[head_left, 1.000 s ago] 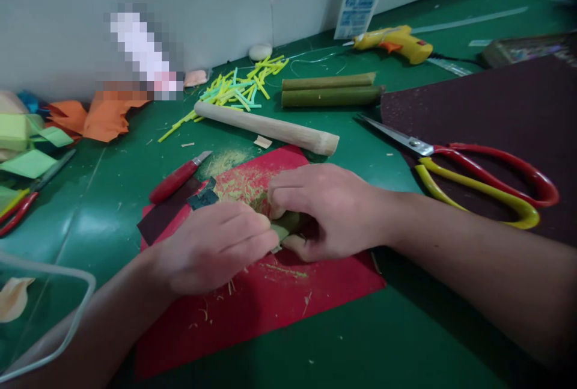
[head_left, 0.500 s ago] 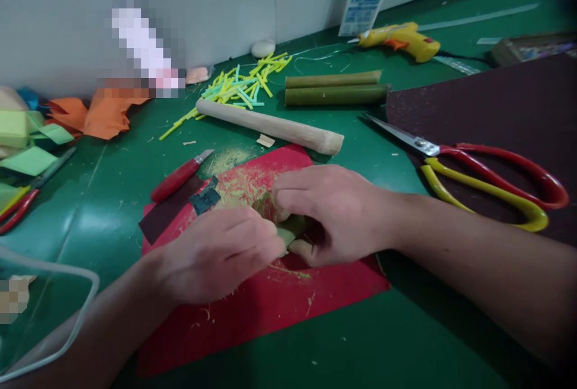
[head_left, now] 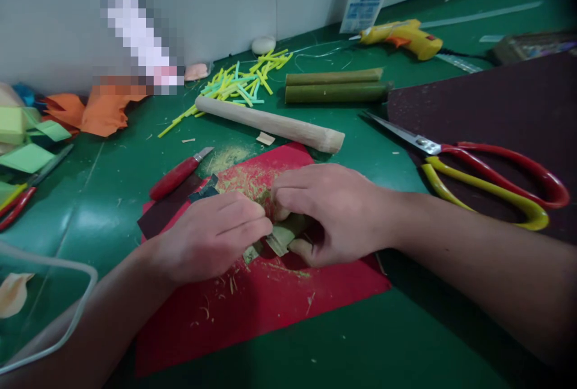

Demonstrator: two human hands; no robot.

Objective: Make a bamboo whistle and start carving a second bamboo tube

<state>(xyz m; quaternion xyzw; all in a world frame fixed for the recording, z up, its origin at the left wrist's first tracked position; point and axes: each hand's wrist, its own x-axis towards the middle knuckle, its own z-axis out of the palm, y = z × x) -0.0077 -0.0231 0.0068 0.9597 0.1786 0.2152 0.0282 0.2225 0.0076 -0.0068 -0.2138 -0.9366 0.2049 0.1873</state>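
My right hand [head_left: 336, 211] is closed around a short pale-green bamboo piece [head_left: 285, 237], its cut end facing toward me. The fingers hide most of the piece. Just left of it, my left hand [head_left: 216, 235] is pinched on a small folded scrap of sandpaper [head_left: 252, 252], whose grey-green corner pokes out below the fingers. Both hands are over a red sheet [head_left: 288, 305] strewn with yellowish dust and shavings [head_left: 246, 177]. Partly behind my left hand lies a dark piece of sandpaper [head_left: 205, 189].
A red-handled knife [head_left: 178, 177] lies beyond my left hand. A peeled bamboo stick [head_left: 270, 124], green bamboo lengths [head_left: 333, 94] and yellow-green strips [head_left: 243, 85] lie further back. Large scissors [head_left: 487, 175] rest on the right, near a yellow glue gun [head_left: 401, 39]. Orange paper [head_left: 106, 113] is left.
My left hand has shifted left and slightly up, off the bamboo's end, so the cut end and the sandpaper corner now show. My right hand stays in about the same place.
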